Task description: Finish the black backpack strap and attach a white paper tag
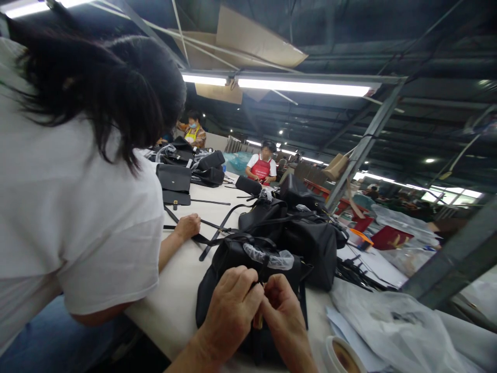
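My left hand [231,311] and my right hand [285,311] meet over a black bag [229,259] at the near edge of a white table [178,290]. Both hands have their fingers curled and pinched together on a small part of the bag between them; I cannot make out what it is. A handle wrapped in clear plastic [269,257] lies on top of the bag just beyond my fingers. More black bags [310,243] sit right behind it, with black straps [217,230] trailing to the left.
A person in a white shirt [73,207] sits close on my left, one hand [188,226] resting on the table. Black bags are piled further back [190,168]. Clear plastic sheets [388,321] and a tape roll [341,355] lie at right. Two people work at the far end.
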### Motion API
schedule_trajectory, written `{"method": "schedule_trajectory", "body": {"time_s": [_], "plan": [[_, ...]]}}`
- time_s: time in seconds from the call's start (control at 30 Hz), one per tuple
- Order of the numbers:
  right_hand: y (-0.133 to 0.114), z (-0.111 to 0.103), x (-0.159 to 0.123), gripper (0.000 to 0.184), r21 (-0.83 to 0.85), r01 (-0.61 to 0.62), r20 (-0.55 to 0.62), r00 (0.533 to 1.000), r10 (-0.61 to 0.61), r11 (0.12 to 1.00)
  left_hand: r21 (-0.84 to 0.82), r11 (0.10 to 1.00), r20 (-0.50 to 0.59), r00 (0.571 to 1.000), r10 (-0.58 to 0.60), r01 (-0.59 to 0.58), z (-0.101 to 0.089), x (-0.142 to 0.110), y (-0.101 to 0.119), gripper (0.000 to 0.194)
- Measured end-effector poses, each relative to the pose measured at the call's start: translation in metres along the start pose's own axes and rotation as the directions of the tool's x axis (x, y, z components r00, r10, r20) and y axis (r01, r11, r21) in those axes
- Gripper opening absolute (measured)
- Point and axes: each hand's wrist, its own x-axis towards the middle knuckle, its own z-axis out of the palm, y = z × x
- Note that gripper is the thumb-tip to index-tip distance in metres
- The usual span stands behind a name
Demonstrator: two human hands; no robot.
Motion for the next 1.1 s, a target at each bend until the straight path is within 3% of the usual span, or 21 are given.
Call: {"method": "schedule_trajectory", "body": {"time_s": [0.07,0.17,0.27,0.4,0.53,0.63,0.73,0.83,0.93,1.03,1.1], "plan": [[0.002,0.001,-0.002,0.029,-0.083,-0.007,-0.014,1.000,0.005,0.997,-0.007,0.993,0.009,0.993,0.115,-0.115,-0.003,0.006,-0.003,0.023],[0.005,-0.002,-0.007,0.025,-0.248,0.022,-0.044,0.998,-0.034,0.968,-0.061,0.964,0.144,0.954,0.264,-0.257,-0.005,0.017,-0.009,0.022],[0.008,-0.003,-0.015,0.024,-0.376,0.090,-0.089,0.987,-0.132,0.922,-0.066,0.955,0.262,0.918,0.298,-0.291,-0.003,0.027,-0.015,0.025],[0.011,-0.002,-0.024,0.022,-0.411,0.140,-0.161,0.961,-0.223,0.901,-0.061,0.989,0.305,0.941,0.144,-0.132,0.003,0.035,-0.018,0.024],[0.009,-0.010,-0.021,0.028,-0.272,0.101,-0.089,0.988,-0.129,0.957,-0.164,0.978,0.349,0.935,-0.061,0.125,0.006,0.037,-0.016,0.021],[0.008,-0.016,-0.015,0.034,-0.025,0.014,0.005,1.000,-0.014,1.000,-0.136,0.990,0.323,0.946,0.019,0.027,0.006,0.036,-0.015,0.020],[0.012,-0.015,-0.012,0.033,-0.007,0.023,-0.014,1.000,-0.023,1.000,-0.066,0.995,0.315,0.945,0.088,-0.071,0.006,0.036,-0.012,0.020],[0.018,-0.013,-0.012,0.029,-0.139,0.054,-0.084,0.994,-0.067,0.989,-0.035,0.999,0.344,0.938,0.032,-0.021,0.005,0.036,-0.010,0.023],[0.017,-0.012,-0.011,0.023,-0.244,0.059,-0.136,0.986,-0.094,0.968,-0.083,0.991,0.399,0.915,-0.063,0.105,0.001,0.035,-0.009,0.021],[0.013,-0.010,-0.013,0.022,-0.245,0.060,-0.136,0.986,-0.095,0.968,-0.110,0.976,0.444,0.888,-0.120,0.187,-0.002,0.034,-0.010,0.020],[0.015,-0.008,-0.015,0.024,-0.173,0.055,-0.109,0.991,-0.075,0.983,-0.118,0.978,0.417,0.902,-0.111,0.175,-0.001,0.033,-0.010,0.020]]}}
